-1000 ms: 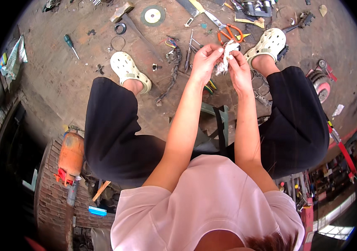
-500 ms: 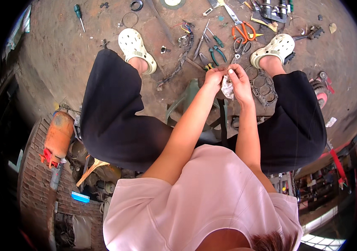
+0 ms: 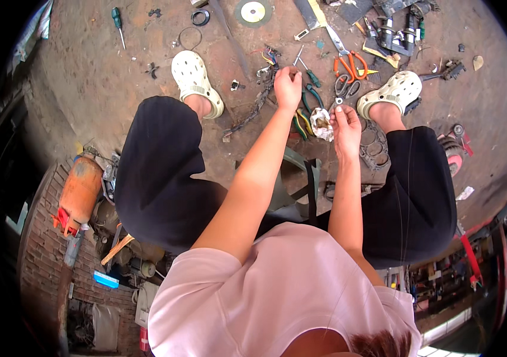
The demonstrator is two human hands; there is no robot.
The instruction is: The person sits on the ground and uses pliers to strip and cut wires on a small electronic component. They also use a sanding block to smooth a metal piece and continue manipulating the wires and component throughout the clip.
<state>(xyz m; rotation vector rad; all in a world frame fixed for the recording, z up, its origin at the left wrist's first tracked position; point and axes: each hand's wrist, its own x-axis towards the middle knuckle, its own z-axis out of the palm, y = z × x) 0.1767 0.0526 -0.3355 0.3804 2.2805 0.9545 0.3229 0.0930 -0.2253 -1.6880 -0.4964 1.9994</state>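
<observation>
My right hand [image 3: 347, 132] is closed at the edge of a crumpled white paper or cloth [image 3: 322, 124], which has something brownish in its hollow. Its fingertips are just below a pair of dark-handled scissors [image 3: 347, 87]. My left hand [image 3: 288, 89] reaches farther forward and left, fingers curled down over the tools. What lies under them is hidden; a thin metal tip [image 3: 298, 55] shows just beyond. Between the hands lie green-handled pliers [image 3: 313, 95] and yellow-and-green-handled pliers [image 3: 302, 125]. A small green-handled screwdriver [image 3: 312, 76] is right of my left fingers.
Orange-handled scissors [image 3: 351, 62], a dark wiring harness [image 3: 253, 107] and a metal gasket [image 3: 374, 146] lie on the floor. Farther off are a cutting disc [image 3: 253, 12] and another screwdriver [image 3: 118, 27]. My clogs flank the tools. An orange gas cylinder [image 3: 81, 193] stands at left.
My hands, together before, have parted. The left has moved forward and left to the tools; the right keeps the crumpled white piece, now more in view. The whole view has shifted slightly.
</observation>
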